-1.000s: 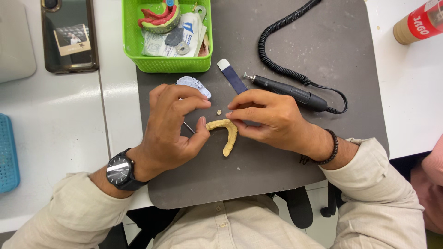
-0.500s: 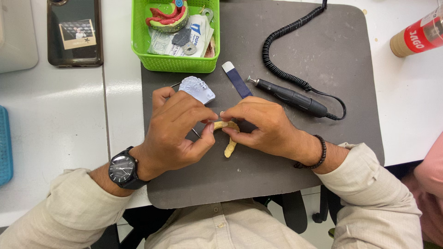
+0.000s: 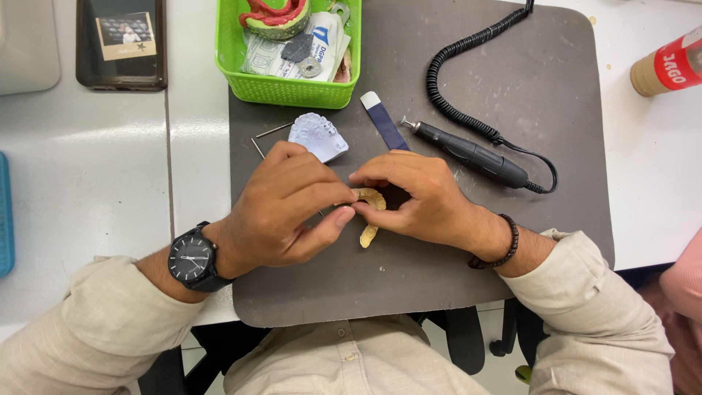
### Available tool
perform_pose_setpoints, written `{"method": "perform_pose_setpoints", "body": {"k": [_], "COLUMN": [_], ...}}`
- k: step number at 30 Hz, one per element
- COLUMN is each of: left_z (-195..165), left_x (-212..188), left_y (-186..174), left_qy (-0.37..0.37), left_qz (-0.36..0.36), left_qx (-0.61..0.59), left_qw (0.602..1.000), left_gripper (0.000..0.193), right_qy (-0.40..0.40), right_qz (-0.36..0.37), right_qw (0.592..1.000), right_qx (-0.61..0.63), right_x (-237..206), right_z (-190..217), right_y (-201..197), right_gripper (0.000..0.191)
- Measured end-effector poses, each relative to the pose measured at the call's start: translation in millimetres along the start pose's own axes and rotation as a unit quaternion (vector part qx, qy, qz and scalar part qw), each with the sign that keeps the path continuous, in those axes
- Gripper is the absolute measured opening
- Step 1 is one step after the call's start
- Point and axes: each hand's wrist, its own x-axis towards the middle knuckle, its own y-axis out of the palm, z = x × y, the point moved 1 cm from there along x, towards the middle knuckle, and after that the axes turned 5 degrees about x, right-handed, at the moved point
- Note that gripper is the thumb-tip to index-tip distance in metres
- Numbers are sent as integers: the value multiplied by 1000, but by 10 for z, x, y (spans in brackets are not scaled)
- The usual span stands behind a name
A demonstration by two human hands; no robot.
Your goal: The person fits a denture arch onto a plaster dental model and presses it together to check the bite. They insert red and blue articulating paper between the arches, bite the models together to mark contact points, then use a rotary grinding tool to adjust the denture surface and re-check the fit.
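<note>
Yellowish curved dental piece (image 3: pixel 370 216), arch-shaped, waxy and pale tan, sits over the middle of the dark grey mat (image 3: pixel 556 249); its upper bend is pinched between both hands and its lower tip hangs free below the fingers, just above the mat surface. Whether it touches the mat cannot be told. Green plastic basket (image 3: pixel 281 88) stands at the mat's upper left edge; contents: a red and green dental model (image 3: pixel 274 16) at the top, printed paper packets, a dark flat piece and a small metal ring. Left hand (image 3: pixel 281 208), watch (image 3: pixel 194 257) on the wrist, is curled closed, thumb and forefinger pressed on the left end of the piece. Right hand (image 3: pixel 417 197), dark bead bracelet (image 3: pixel 501 245) on the wrist, is likewise closed around the piece from the right, fingertips meeting those of the left hand. Just above the left hand lies a white plaster cast (image 3: pixel 318 135) with thin metal wires (image 3: pixel 265 139) beside it. Near it: a blue strip with a white end (image 3: pixel 384 121), then a black rotary handpiece (image 3: pixel 468 153) with a coiled cable (image 3: pixel 468 69). Off the mat, on the white table (image 3: pixel 110 168): a dark phone (image 3: pixel 121 44) at upper left, a red-labelled cylinder (image 3: pixel 669 66) at upper right.
</note>
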Motion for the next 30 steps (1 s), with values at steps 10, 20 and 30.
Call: {"method": "perform_pose_setpoints", "body": {"k": [10,20,30], "left_z": [67,56,45], "left_x": [-92,-77,-101], "left_y": [96,19,-5], "left_qy": [58,1,-42], "left_qz": [162,164,168], "left_qx": [72,-13,-57], "left_qw": [983,986,983], "left_gripper": [24,29,38], "right_qy": [73,18,-8], "right_qz": [35,-20,83], "right_qw": [989,998,993], "right_qx": [125,-52,-89], "right_x": [-18,45,101], "right_z": [-72,-86,-129], "right_y": [-116,-51,-28], "right_gripper": [29,21,36]}}
